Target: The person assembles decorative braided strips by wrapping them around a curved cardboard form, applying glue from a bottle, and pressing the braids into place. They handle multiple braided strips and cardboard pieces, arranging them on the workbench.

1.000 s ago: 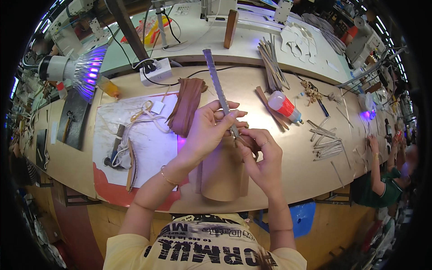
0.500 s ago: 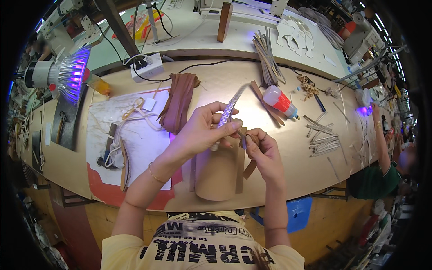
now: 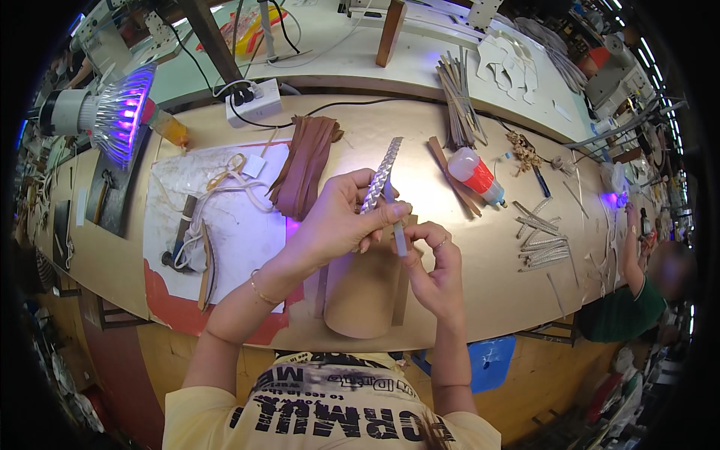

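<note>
My left hand point(image 3: 341, 214) is closed round a braided silvery strap point(image 3: 381, 174), whose free end points up and away from me. Between its thumb and fingers also runs a narrow flat grey strip point(image 3: 400, 234), hanging toward my right hand. My right hand point(image 3: 435, 274) is closed, with thumb and fingertips at the lower end of this grey strip. Beneath both hands lies a rounded tan form point(image 3: 360, 304) near the table's front edge; my hands hide its far end.
A bundle of brown leather strips point(image 3: 306, 165) lies beyond my left hand. To the right are a red-and-clear bottle point(image 3: 478, 177), brown strips point(image 3: 455, 180) and several braided pieces point(image 3: 544, 251). A hammer point(image 3: 180, 259) rests on the stained white sheet point(image 3: 247, 247). A purple-lit lamp point(image 3: 124, 116) stands left.
The brown strip that hung by my right hand no longer shows there. My right hand has shifted slightly down, and more of the grey strip now shows between the hands. The braided strap looks straighter.
</note>
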